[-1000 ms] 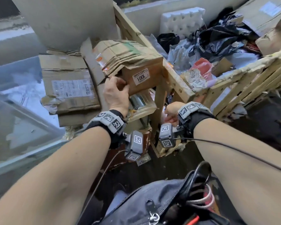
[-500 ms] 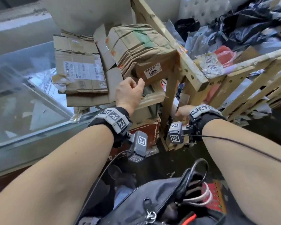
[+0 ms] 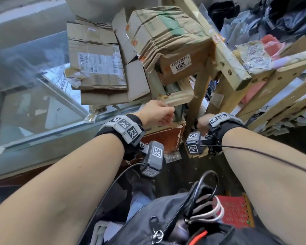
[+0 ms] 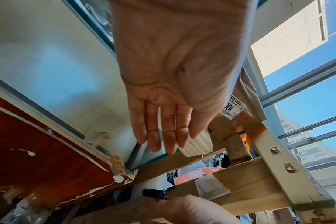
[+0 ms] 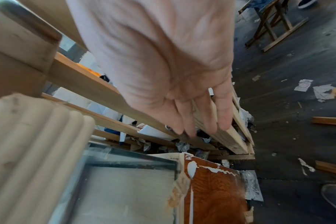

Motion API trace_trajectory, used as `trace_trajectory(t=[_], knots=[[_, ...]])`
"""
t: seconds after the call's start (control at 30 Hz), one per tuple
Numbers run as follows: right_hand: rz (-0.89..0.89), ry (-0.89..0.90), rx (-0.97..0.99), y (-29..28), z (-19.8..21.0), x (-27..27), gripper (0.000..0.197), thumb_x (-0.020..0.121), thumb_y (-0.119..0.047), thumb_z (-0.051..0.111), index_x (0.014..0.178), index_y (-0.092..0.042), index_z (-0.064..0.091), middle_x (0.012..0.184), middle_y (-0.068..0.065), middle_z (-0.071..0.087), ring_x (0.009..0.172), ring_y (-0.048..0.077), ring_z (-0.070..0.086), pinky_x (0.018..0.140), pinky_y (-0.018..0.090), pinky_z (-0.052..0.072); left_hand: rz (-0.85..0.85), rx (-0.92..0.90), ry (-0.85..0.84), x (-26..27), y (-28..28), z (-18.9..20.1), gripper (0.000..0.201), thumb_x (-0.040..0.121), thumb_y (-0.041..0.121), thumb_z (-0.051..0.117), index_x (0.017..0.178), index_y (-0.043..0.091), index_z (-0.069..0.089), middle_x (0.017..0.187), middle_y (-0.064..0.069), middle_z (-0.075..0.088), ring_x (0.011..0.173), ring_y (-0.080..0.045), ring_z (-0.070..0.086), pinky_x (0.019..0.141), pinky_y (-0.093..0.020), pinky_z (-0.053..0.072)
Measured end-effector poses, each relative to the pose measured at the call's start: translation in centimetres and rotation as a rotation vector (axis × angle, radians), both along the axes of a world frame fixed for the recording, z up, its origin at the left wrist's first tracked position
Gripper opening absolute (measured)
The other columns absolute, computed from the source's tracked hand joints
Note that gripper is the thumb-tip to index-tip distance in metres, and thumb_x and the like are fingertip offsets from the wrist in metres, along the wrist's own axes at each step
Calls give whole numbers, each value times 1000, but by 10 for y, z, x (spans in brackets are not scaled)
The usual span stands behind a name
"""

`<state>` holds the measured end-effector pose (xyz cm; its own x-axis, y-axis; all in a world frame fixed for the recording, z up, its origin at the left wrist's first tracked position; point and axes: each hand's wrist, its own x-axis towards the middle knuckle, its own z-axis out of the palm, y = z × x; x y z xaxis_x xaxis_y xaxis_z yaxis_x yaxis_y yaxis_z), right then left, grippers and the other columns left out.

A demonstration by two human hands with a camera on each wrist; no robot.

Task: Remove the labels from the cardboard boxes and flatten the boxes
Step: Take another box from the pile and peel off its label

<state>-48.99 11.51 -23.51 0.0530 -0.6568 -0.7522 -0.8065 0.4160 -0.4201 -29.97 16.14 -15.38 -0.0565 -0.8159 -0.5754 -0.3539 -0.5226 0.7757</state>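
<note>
daylight lit everything, with a bright blue sky (image 4: 307, 72) in the left wrist view. wide-angle bending at the edges, the palms (image 5: 163, 53) were soft and blurry up close, and the glass (image 3: 34, 68) had some glare.

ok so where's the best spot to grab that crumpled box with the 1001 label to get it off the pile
Probably by the near end face of the crumpled box, where the 1001 label sits: that end juts out over the pile toward the person. Come from below and in front with the left hand, thumb on the label face, fingers under the bottom edge. The wooden frame blocks its right side.

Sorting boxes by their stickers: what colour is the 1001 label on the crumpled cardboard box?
White with black print, on the brown cardboard box; the label shows best in the head view.
</note>
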Motion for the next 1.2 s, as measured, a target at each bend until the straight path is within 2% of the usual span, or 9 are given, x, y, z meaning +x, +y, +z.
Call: trace_trajectory(t=[0.07, 0.2, 0.4, 0.53, 0.6, 0.7, 0.9, 1.03, 1.2], knots=[[-92, -98, 50, -1, 8, -3, 41, 92, -8, 53, 130, 4, 49, 114, 15, 56, 71, 16, 51, 46, 18, 48, -35, 14, -10, -1, -2, -1, 18, 96, 13, 57, 80, 6, 63, 74, -9, 65, 76, -24, 58, 72, -29, 49], [-239, -234, 115, -5, 32, -6, 36, 91, -16, 61, 121, 3, 58, 88, 10, 64, 69, 18, 62, 58, 26, 52, -129, 15, -57, -11, -9, 8, 13, 94, 17, 61, 97, 7, 68, 86, -7, 70, 76, -16, 65, 69, -22, 57], [-129, -352, 230, -7, 80, 1, 13, 97, -17, 52, 99, -4, 55, 71, 8, 71, 44, 13, 64, 33, 16, 40, -347, -105, -245, -23, -22, 21, 28, 88, 9, 61, 113, 9, 70, 112, -10, 70, 104, -24, 66, 93, -39, 54], [-103, -480, 222, -11, 103, 10, 11, 98, -17, 49, 94, -7, 50, 69, 8, 73, 53, 16, 66, 45, 26, 52, -495, -87, -345, -16, -23, 35, 8, 84, 11, 66, 82, 12, 74, 76, -1, 66, 77, -18, 59, 71, -28, 51], [-94, -521, 182, -14, 115, 13, 11, 98, -16, 48, 93, -7, 50, 71, 9, 73, 54, 16, 66, 51, 28, 53, -419, -100, -296, -9, -24, 37, 1, 78, 10, 73, 79, 9, 74, 71, -1, 65, 73, -16, 59, 73, -29, 54], [-78, -569, 142, -15, 131, 17, 11, 98, -16, 48, 91, -8, 48, 68, 10, 72, 49, 14, 64, 47, 24, 51, -204, -83, -90, 2, -24, 43, 25, 76, -2, 76, 100, -3, 70, 84, -9, 69, 73, -15, 68, 75, -31, 60], [31, -452, -46, -23, 151, 33, 15, 91, -20, 61, 78, -14, 58, 46, -3, 48, 34, 6, 33, 42, 18, 24, -15, -80, 30, 23, -19, 62, 6, 80, 3, 74, 77, 7, 71, 72, -8, 71, 67, -15, 68, 65, -26, 60], [16, -445, -106, -27, 163, 42, 9, 83, -19, 72, 88, -12, 67, 44, -2, 42, 36, 8, 25, 39, 15, 23, 68, -88, 123, 27, -14, 68, 4, 81, 0, 72, 78, 2, 71, 76, -14, 71, 71, -20, 70, 66, -27, 60], [121, -290, -178, -31, 169, 47, 38, 75, -24, 80, 100, 3, 70, 50, 2, 48, 33, 9, 29, 36, 14, 27, 54, -84, 133, 28, -9, 68, 5, 82, -3, 70, 77, -1, 70, 78, -17, 71, 74, -24, 70, 69, -29, 61]])
